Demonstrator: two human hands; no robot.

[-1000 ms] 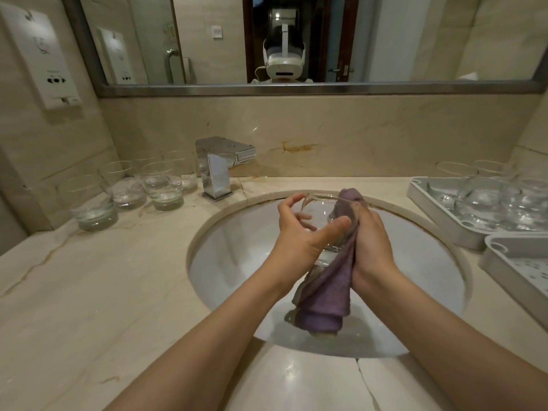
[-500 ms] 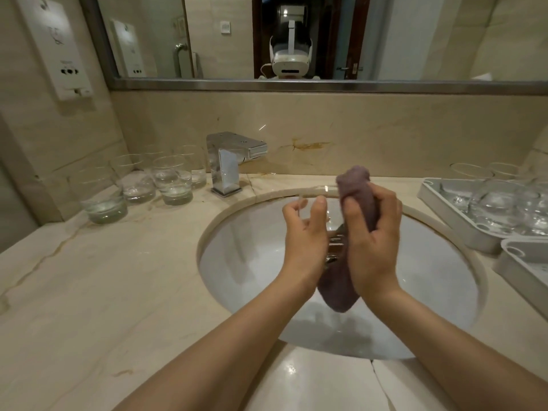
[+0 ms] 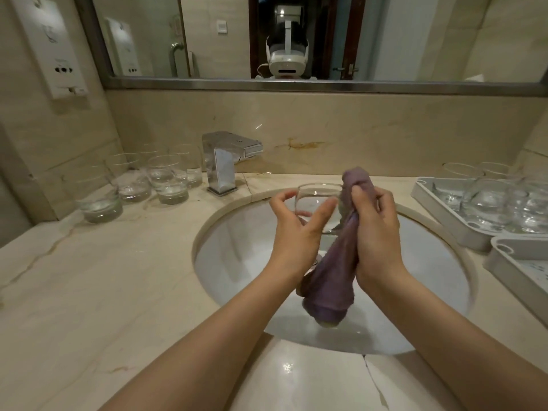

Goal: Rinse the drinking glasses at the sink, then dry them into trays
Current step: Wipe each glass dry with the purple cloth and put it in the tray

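Clear glass [image 3: 318,203]: I see it held upright above the sink bowl [image 3: 237,262], mouth up, roughly over the middle of the basin.
Left hand [image 3: 296,229]: I have its thumb and fingers curled round the glass's near and left side, gripping it by the lower wall.
Right hand [image 3: 375,229]: its fingers are curled tight on a purple cloth [image 3: 332,280], pressing the bunched top of it against the right wall of the glass.
Cloth: the top pokes up past my right fingers just beside the rim; the long tail hangs down between my wrists into the bowl.
Sink bowl: white, oval, set into the pale marble bench [image 3: 89,292]; a crack runs across the front lip.
Tap [image 3: 222,164]: chrome, square, at the back left of the bowl, spout pointing right.
Waiting glasses [image 3: 166,182]: a loose cluster on the bench left of the tap, upright, several with a little water in the bottom.
Trays: a white tray [image 3: 439,209] on the right of the bench carries more glasses [image 3: 486,203]; a second white tray [image 3: 510,262] sits just in front of it.
Mirror [image 3: 415,37]: above the marble backsplash, showing a white headset.
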